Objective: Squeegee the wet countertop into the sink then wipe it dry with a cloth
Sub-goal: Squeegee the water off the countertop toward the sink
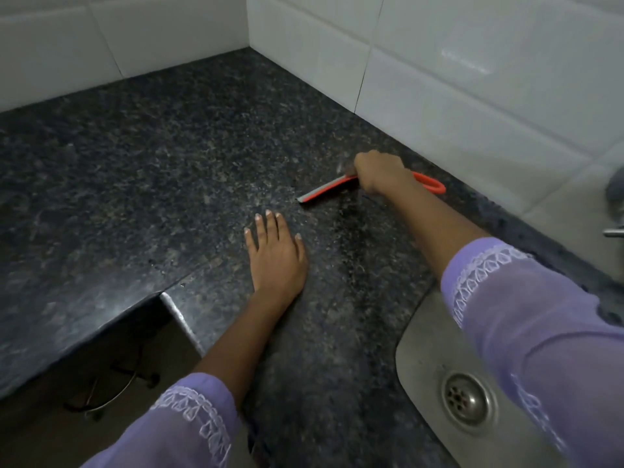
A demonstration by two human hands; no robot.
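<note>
**Pulling the water toward the sink**

Your right hand grips the red squeegee, fingers curled tight round its handle. The blade lies on the dark stone countertop, up beyond the sink and near the tiled wall. You probably hold it that far back so one pull can drag the water down into the sink.

Your left hand rests flat on the countertop to the left of the sink, fingers straight and spread. It looks like it steadies you while you reach.

Your right hand hides the middle of the squeegee. The picture is blurry, so the water is hard to see. Your purple sleeve covers part of the sink. No cloth shows. A metal tap part is cut off at the edge.
</note>
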